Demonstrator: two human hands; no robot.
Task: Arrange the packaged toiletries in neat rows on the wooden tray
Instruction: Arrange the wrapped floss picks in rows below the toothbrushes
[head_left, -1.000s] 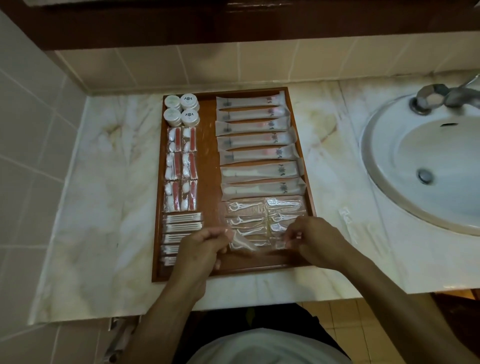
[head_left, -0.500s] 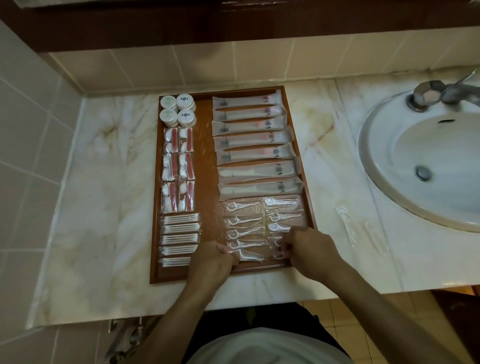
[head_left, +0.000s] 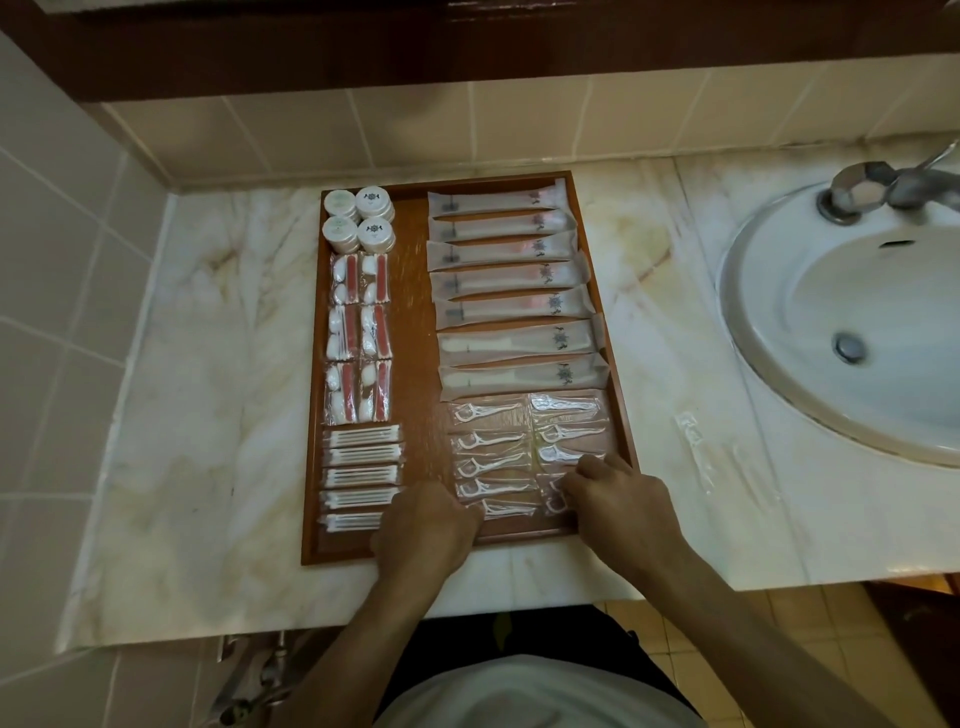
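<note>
A wooden tray (head_left: 415, 332) lies on the marble counter. Its left column holds round white tubs (head_left: 358, 218), red-and-white packets (head_left: 358, 338) and cotton swab packets (head_left: 361, 478). The right column has long frosted sachets (head_left: 511, 291) above two rows of clear floss pick packets (head_left: 493, 441). My left hand (head_left: 426, 525) has curled fingers on the left end of the nearest floss pick packet (head_left: 506, 506). My right hand (head_left: 618, 499) curls over the near packets of the right-hand floss row and hides them in part.
A white sink (head_left: 857, 322) with a metal tap (head_left: 883, 192) fills the right side. One clear wrapper (head_left: 696, 447) lies on the counter between tray and sink. Tiled walls stand at the left and back. The counter's front edge (head_left: 519, 597) runs just below the tray.
Both hands came down toward the tray's near end with a floss pick packet, which now lies as the nearest one in the left floss row. The hands have since held nearly still.
</note>
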